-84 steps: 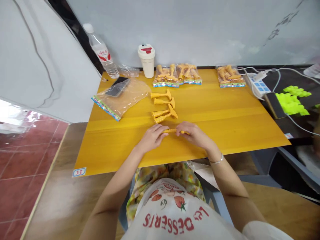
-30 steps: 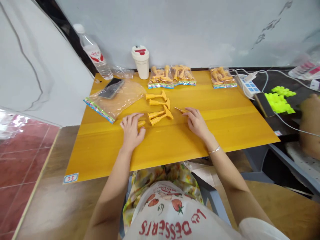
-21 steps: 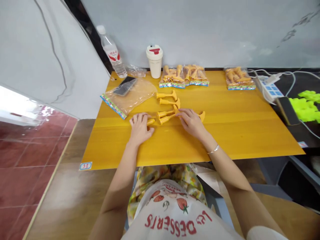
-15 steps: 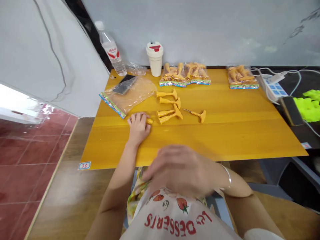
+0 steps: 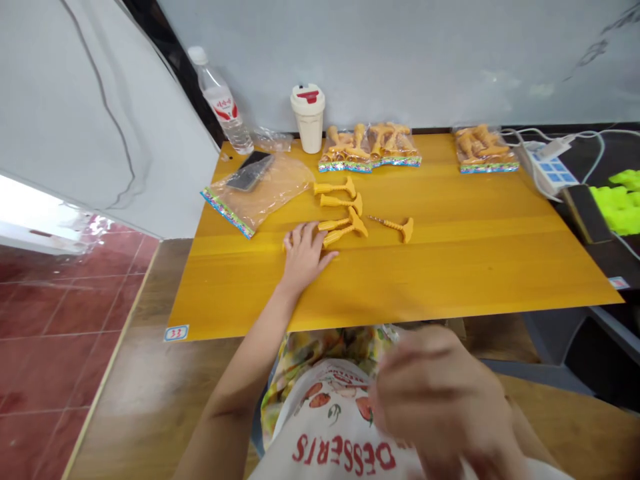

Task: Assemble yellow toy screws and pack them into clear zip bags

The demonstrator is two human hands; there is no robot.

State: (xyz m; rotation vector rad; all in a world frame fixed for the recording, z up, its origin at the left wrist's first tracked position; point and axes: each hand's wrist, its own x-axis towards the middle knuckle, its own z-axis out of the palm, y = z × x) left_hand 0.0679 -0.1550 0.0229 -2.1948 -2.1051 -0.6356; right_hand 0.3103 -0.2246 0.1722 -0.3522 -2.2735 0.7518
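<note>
Here, the left hand (image 5: 305,259) lies on the table (image 5: 465,267), fingers (image 5: 311,235) spread open, just beside the orange plastic pieces (image 5: 345,228); the right hand (image 5: 435,400) is blurred above the lap, its fingers unreadable.

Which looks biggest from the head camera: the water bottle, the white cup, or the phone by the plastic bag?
1. Water bottle
2. White cup
3. Phone, which looks smallest, though it lies flat, so that is harder to judge.

tabletop (image 5: 450,267): glossy wood veneer | bag (image 5: 265,197): clear plastic | orange parts (image 5: 345,225): smooth plastic
</note>
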